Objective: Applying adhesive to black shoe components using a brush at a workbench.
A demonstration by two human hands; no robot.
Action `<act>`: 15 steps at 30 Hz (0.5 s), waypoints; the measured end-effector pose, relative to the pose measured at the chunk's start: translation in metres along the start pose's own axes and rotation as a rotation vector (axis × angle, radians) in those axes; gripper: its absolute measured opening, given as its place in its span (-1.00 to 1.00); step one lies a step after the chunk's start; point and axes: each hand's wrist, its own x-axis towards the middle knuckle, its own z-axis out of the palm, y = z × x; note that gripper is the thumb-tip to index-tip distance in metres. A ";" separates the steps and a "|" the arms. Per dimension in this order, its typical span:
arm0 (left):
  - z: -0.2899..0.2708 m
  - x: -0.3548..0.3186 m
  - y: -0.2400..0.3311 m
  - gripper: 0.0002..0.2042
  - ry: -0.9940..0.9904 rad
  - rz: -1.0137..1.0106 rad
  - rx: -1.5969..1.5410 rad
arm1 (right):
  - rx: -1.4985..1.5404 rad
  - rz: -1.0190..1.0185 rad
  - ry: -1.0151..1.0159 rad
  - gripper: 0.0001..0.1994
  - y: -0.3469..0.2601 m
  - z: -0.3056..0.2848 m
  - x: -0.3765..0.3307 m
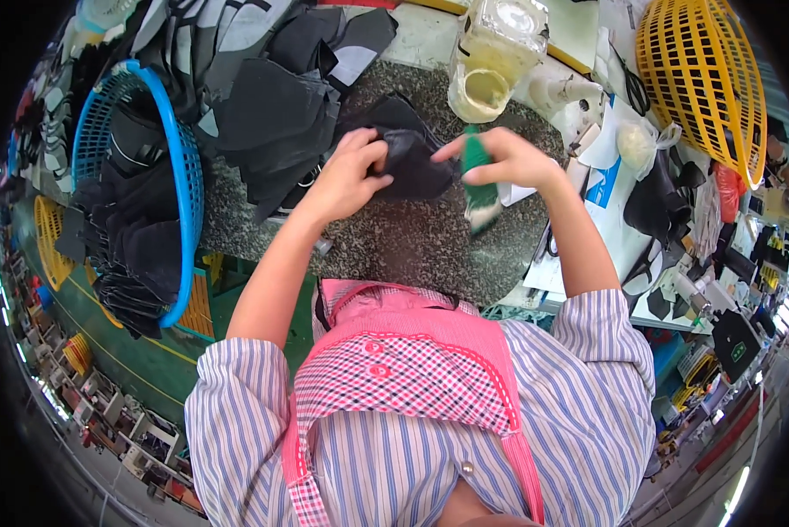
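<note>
Head view: speckled granite work slab (412, 246) in a crowded workshop, green floor below its left edge. Near the slab's middle, left hand (352, 171) pinched shut on a black fabric piece (416, 162). Right hand (508, 158) just beside, fingers wrapped around a green-handled brush (478, 180), bristles down over the slab. Beyond the far edge, heaped black cut pieces (271, 114) and a glue jar (491, 61). Off the left edge, blue basket (183, 176); at far right, yellow basket (702, 79).
</note>
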 end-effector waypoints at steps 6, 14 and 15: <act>-0.039 -0.018 0.007 -0.70 -0.176 -0.527 -0.848 | 0.004 0.141 -0.142 -0.67 0.005 0.012 0.020; -0.067 -0.018 0.006 -0.66 0.210 -0.594 -1.010 | 0.143 0.172 0.270 -0.72 0.013 -0.001 -0.004; -0.084 -0.022 0.000 -0.67 0.224 -0.542 -1.072 | 0.208 0.118 0.467 -0.77 0.016 -0.006 -0.010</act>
